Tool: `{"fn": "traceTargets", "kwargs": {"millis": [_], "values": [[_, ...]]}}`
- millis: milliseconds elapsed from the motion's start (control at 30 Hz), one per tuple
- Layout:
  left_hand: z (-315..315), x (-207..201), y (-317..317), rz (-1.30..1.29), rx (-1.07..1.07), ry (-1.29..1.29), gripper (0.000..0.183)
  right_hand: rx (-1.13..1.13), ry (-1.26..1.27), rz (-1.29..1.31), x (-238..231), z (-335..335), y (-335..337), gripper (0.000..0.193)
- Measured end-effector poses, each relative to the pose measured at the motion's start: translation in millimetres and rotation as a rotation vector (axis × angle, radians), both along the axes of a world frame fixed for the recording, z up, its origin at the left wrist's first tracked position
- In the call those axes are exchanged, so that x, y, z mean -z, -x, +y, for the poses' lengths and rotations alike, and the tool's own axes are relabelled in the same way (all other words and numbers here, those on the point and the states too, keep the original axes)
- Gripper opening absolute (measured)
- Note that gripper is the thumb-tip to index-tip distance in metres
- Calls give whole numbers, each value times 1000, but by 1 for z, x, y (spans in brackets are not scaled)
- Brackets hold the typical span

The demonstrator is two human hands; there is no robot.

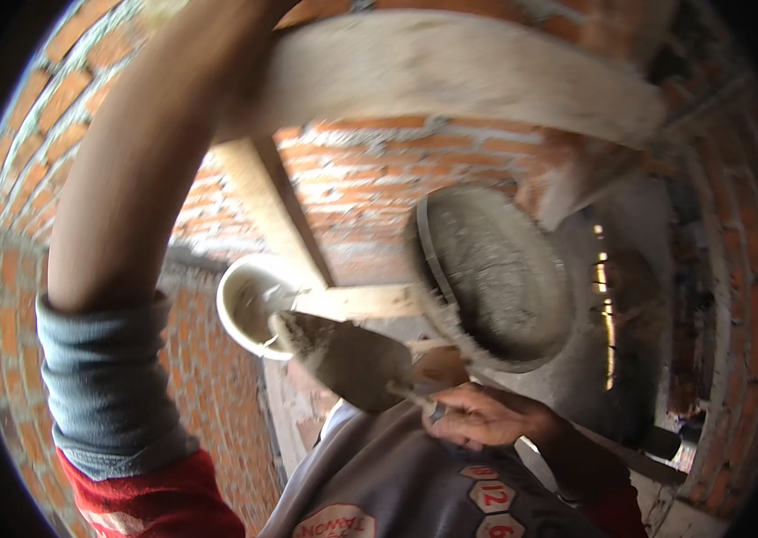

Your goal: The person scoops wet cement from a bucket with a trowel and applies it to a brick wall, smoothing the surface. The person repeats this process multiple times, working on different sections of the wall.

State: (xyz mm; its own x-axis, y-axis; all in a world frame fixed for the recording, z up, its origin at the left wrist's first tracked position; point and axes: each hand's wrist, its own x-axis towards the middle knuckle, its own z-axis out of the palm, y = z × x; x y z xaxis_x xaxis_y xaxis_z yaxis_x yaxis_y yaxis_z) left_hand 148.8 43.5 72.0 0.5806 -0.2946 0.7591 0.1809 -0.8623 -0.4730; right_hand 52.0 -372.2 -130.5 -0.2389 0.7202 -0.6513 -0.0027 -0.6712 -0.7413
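My right hand [477,416] is closed round the handle of a trowel [361,363]. Grey mortar clings to the blade, mostly towards its tip. That tip overlaps the rim of a white bucket [228,309], though I cannot tell whether they touch. Right of the bucket stands an oval tub [424,260] of wet grey mortar [509,278]. My left arm [128,188] is raised along the left side. Its hand is blurred and cut off at the upper edge, beside a wide wooden board [468,76]; the fingers do not show.
Brick walls [217,377] with pale mortar joints surround me. A slanting timber [262,202] runs down behind the bucket, meeting a horizontal wooden piece [370,302]. The wide board crosses overhead, and another timber [580,184] slopes beneath its right end.
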Motion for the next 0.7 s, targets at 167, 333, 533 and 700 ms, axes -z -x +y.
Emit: {"fn": "traceTargets", "kwargs": {"millis": [167, 333, 533, 700], "values": [[-1, -4, 1, 14, -130, -41, 27, 491, -320, 708, -50, -33, -11, 34], [-10, -9, 0, -1, 0, 62, 16, 831, -829, 953, -87, -56, -12, 37], [-22, -12, 3, 5, 65, 122, 9, 1424, -1487, 35, -126, -62, -74, 32], [-30, -15, 3, 11, 51, 191, 6, 2071, -1537, -866, -132, -55, -155, 28]]}}
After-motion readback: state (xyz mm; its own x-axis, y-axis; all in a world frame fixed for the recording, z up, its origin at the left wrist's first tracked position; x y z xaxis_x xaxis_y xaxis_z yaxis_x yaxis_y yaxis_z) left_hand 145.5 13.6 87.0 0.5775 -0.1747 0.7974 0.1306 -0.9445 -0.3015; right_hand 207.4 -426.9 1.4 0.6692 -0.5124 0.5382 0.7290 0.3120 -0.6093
